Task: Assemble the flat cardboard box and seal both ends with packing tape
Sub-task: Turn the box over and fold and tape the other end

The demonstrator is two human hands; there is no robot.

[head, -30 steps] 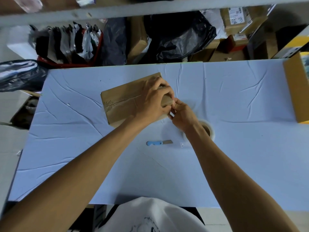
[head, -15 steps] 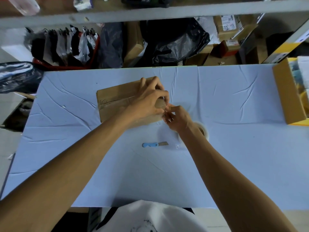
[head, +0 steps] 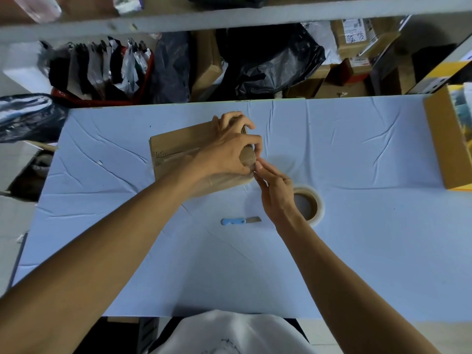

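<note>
A brown cardboard box (head: 178, 146) lies on the light blue table (head: 357, 238), with a taped seam running along its top. My left hand (head: 229, 149) grips the box's right end, fingers curled over the edge. My right hand (head: 275, 190) touches the same end from the near side, its fingertips pinched at the box's lower right corner; whether they hold tape I cannot tell. A roll of clear packing tape (head: 309, 205) lies flat just behind my right wrist. A small blue-handled knife (head: 240, 221) rests on the table in front of the box.
A yellow-brown open carton (head: 444, 144) stands at the table's right edge. Beyond the far edge are black bags (head: 268, 62), cardboard parcels (head: 357, 39) and a red crate of packets (head: 102, 70). A grey shelf beam (head: 229, 19) runs overhead.
My left hand has shifted its grip slightly on the box's right end. My right hand's fingertips have stayed at the box's lower right corner. The camera has tilted a little.
</note>
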